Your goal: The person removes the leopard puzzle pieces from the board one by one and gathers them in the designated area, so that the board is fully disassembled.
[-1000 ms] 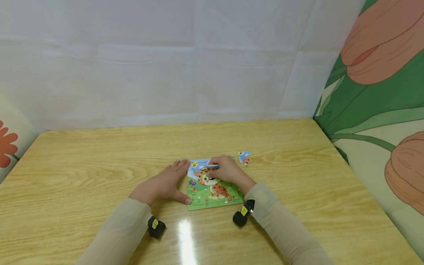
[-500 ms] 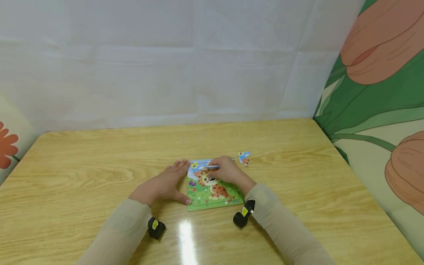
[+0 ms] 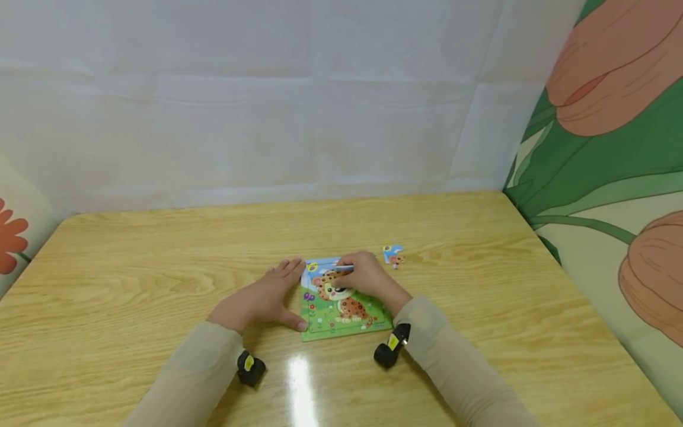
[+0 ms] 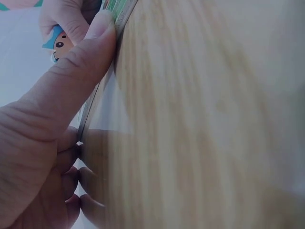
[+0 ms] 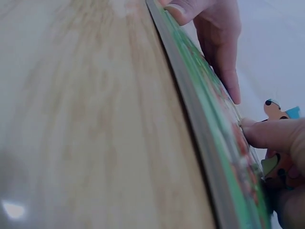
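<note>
A jigsaw board [image 3: 320, 332] with a spotted leopard cub on green grass lies flat on the table. My left hand [image 3: 267, 295] spans its left edge, thumb at the near corner and fingertips at the far corner. Over the upper part of the board, my right hand [image 3: 368, 276] pinches a puzzle piece [image 3: 344, 268], tilted so it looks thin from above. In the left wrist view this puzzle piece [image 4: 60, 44] shows an eye on orange and some blue. The right fingers cover part of the picture.
Loose puzzle piece material [image 3: 393, 255], blue with an orange spotted part, lies on the wooden table [image 3: 160, 249] beyond the board's far right corner. A white cloth [image 3: 277, 118] hangs behind the table, and a flower-print panel [image 3: 603, 178] stands at the right.
Both hands keep nearly the same places over the board. The puzzle piece in the right hand tilts very slightly; the board and loose pieces stay put.
</note>
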Motion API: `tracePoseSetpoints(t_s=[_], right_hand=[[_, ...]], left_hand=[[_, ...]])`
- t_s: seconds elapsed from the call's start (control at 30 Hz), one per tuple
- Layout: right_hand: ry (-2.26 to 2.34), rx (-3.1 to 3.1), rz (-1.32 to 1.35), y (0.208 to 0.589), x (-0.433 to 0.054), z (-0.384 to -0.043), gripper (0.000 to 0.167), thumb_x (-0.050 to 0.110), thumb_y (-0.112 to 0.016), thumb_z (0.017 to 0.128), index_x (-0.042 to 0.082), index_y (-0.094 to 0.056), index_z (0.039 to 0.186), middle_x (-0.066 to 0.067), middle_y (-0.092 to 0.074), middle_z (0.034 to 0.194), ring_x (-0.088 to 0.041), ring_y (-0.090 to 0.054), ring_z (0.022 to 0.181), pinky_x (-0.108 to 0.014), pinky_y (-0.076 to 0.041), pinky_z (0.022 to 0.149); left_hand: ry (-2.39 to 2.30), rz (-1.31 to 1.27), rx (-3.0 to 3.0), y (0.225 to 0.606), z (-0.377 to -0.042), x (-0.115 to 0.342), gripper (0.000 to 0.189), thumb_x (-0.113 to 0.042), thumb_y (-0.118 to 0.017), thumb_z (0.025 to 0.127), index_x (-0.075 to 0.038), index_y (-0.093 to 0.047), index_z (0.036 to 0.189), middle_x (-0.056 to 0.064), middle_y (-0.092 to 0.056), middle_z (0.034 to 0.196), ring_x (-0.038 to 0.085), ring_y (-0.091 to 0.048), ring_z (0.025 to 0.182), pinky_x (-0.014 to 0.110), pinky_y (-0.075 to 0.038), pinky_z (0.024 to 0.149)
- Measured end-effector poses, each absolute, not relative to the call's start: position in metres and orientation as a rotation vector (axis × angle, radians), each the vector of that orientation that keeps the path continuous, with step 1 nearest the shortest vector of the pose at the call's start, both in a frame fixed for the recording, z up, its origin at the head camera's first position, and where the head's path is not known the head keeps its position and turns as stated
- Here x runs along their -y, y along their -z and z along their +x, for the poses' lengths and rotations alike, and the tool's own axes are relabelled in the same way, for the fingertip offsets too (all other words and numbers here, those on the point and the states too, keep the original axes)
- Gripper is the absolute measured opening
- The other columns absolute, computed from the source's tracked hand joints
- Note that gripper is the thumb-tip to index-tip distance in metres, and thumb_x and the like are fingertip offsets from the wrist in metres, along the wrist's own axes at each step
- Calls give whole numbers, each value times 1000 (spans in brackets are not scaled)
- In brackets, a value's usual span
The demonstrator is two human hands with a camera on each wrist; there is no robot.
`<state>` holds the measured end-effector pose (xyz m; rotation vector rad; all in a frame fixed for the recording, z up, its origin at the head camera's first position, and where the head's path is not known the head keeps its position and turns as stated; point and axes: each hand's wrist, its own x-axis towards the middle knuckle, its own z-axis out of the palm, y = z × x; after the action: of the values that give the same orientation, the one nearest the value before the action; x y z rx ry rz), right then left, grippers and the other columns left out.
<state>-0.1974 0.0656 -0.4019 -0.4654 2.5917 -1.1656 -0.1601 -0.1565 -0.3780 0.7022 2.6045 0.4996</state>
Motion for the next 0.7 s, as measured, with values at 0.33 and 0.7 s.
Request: tracePoseSetpoints(t_s=[0.33,0.7], right_hand=[[1218,-2505,-563,404,-70,-199,8,17,-65,84,12,-61,90,-2,-62,89,-12,-52,70,-24,-46,61],[1479,-2397,-478,405,-79,-199,12,18,-64,87,6,-65,90,2,-50,68,-11,-41,56,-21,-38,50]], left_hand=[[-520,701,-2594,380,-159,158,122,-56,-76,62,5,-10,146,22,-5,153,43,-2,139,55,-7,113],[-534,704,-2587,383,-159,159,124,-56,-76,62,5,-9,146,22,-3,153,42,-1,139,55,-6,113]])
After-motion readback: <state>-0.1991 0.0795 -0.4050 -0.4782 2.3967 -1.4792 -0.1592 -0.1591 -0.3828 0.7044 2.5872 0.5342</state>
